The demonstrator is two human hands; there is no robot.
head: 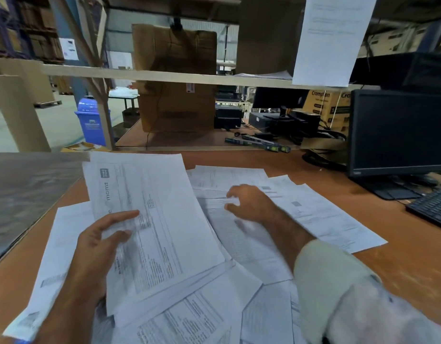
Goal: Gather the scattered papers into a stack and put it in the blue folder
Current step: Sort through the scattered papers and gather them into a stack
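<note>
While scattered papers (239, 244) cover the brown bench (400, 256), the left hand (100, 244) has its grip clamped on a printed sheet (152, 219), thumb on top, lifting it off the pile. To its right, the right hand (249, 203) hovers over the papers, fingers curled and blurred, so its grip cannot be judged. A dark monitor (398, 132) stands at the far right.
</note>
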